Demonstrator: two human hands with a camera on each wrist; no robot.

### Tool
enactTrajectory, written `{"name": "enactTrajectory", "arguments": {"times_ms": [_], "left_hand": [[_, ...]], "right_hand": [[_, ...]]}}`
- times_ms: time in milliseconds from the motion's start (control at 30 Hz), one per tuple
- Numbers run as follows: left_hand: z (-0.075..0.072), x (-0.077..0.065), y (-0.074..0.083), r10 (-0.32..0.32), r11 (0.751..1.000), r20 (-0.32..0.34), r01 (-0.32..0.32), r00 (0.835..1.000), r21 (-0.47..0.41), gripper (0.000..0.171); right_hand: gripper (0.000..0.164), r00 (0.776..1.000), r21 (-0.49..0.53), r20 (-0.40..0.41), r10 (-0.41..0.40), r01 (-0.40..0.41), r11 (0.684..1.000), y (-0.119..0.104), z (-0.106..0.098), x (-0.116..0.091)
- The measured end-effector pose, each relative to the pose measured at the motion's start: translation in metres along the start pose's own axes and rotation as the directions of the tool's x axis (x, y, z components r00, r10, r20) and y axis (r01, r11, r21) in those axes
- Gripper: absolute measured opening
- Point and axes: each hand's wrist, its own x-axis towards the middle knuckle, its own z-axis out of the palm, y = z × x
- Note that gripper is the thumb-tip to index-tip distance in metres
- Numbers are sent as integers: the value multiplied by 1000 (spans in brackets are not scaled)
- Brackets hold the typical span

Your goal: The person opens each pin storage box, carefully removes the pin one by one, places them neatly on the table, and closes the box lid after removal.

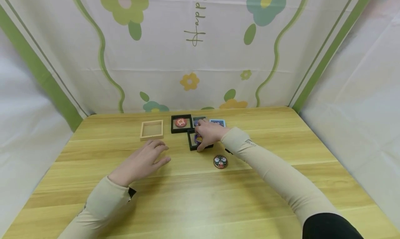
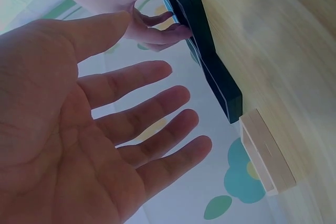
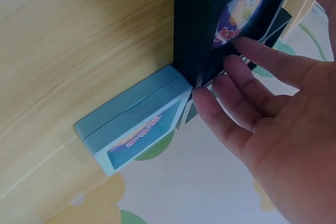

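Observation:
My right hand [image 1: 210, 132] reaches over a black square box frame [image 1: 190, 144] that has a purple round badge [image 1: 198, 138] inside. Its thumb lies at the near edge, and its fingers bend over the far side. One fingertip [image 3: 241, 43] is close to the badge in the right wrist view. My left hand [image 1: 140, 162] hovers above the table with its fingers spread, holding nothing. Just beyond it lies an empty light wooden box frame [image 1: 151, 138]. A round badge [image 1: 220, 161] with a dark patterned face lies loose on the table, nearer than the black frame.
Another black box frame [image 1: 182, 130] holding a red badge [image 1: 181, 122] stands at the back. A light blue box frame [image 3: 131, 103] sits against the black one. A greyish frame [image 1: 200, 118] is partly hidden by my right hand. A patterned cloth [image 1: 156, 58] hangs behind the wooden table [image 1: 187, 204].

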Motion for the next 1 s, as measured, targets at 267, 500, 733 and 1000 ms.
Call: {"name": "enactTrajectory", "arguments": {"times_ms": [267,500,733,1000], "left_hand": [[-1,0,0,-1,1000,4,1,1000,1,42],[-1,0,0,-5,1000,8,5,1000,2,42],[0,0,0,-14,1000,20,14,1000,0,42],[-1,-1,0,-28,1000,24,28,999,-8,42]], "right_hand": [[95,1000,5,6,6,-6,1000,-1,-3,1],[98,1000,18,18,21,-22,1000,0,-3,2],[97,999,49,3,51,-51,997,1,-2,2],[100,999,18,17,36,-36,999,1,-1,4]]}}
